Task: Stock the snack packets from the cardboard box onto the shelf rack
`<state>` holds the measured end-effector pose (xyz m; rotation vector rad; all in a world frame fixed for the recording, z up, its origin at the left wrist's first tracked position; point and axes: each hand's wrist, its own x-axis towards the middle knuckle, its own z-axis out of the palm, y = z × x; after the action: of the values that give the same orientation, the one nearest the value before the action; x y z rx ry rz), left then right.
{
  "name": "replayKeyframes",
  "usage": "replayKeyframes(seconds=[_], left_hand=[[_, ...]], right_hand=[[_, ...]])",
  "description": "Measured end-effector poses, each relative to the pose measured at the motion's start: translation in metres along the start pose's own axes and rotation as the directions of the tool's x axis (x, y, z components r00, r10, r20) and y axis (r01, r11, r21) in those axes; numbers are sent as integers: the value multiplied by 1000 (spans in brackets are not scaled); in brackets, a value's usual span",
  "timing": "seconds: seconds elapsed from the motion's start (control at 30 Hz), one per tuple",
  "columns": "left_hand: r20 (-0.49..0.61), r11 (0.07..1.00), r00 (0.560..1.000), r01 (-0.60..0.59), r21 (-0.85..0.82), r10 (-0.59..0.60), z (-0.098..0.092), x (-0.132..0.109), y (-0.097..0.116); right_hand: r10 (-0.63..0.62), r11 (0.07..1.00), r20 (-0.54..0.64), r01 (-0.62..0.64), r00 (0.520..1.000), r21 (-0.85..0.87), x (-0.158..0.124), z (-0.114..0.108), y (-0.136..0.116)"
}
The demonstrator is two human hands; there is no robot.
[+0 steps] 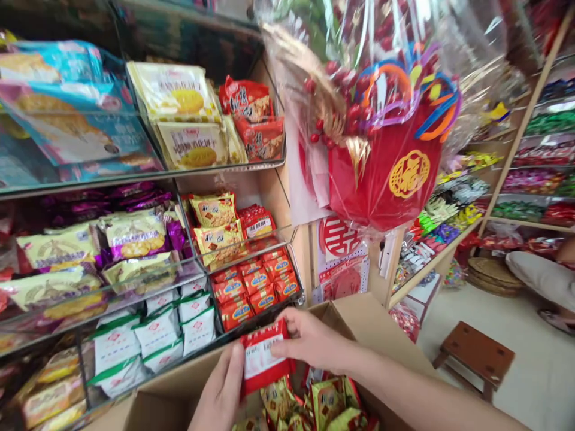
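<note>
Between my two hands is a red snack packet [260, 360] with a white label, held above an open cardboard box [366, 323]. My left hand [220, 383] grips its left edge, fingers closed. At the packet's upper right, my right hand [309, 340] pinches it, the thumb lying on the label. Gold and red snack packets [326, 404] lie loose inside the box below. Just beyond the box, red snack packets [255, 280] stand in rows in a shelf compartment, with gold packets [218, 230] in the one above.
Shelves with clear front panels [148, 287] hold white-and-green packets [155, 335] and other snacks on the left. A plastic-wrapped red gift basket [381, 167] hangs at upper centre. On the right are a low wooden stool [476, 353], candy shelves [438, 239] and part of a seated person [539, 272].
</note>
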<state>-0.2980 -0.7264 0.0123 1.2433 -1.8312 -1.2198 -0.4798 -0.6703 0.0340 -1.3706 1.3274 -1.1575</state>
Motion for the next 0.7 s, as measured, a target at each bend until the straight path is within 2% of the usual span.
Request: replayKeyframes(seconds=[0.03,0.07,0.1,0.17,0.27,0.33,0.43,0.53,0.6,0.67,0.7], left_hand=[[-23,999,1000,-21,-26,20,4,-1,12],[-54,994,996,-77,-82,72,9,-2,23],[-97,986,991,-108,-129,96,13,-3,31],[-157,956,981,-151,-251,114,22,-3,41],[-172,889,984,-126,-441,54,30,-3,42],[-167,844,986,-101,-527,13,33,-2,39],[-136,788,991,-83,-610,-1,35,-2,39],[-90,725,994,-20,-689,-58,35,-3,46],[-11,655,991,78,-751,-130,33,-5,56],[182,563,968,248,-789,-171,31,-9,65],[303,512,940,340,-789,-159,31,-11,70]], right_hand=[[-47,980,-10,48,999,195,-2,3,-4],[-90,944,-53,102,995,313,-3,8,-6],[-127,928,-120,160,985,336,-3,13,-7],[-192,939,-291,262,937,223,-2,24,-6],[-276,948,-492,319,826,5,0,33,-1],[-303,939,-546,341,781,-34,1,34,2],[-318,930,-561,367,765,-26,2,32,2],[-308,922,-562,386,768,22,2,26,-1],[-283,918,-557,389,780,79,3,22,-3],[-273,917,-537,385,798,105,6,18,-3],[-274,923,-528,374,804,90,8,17,-3]])
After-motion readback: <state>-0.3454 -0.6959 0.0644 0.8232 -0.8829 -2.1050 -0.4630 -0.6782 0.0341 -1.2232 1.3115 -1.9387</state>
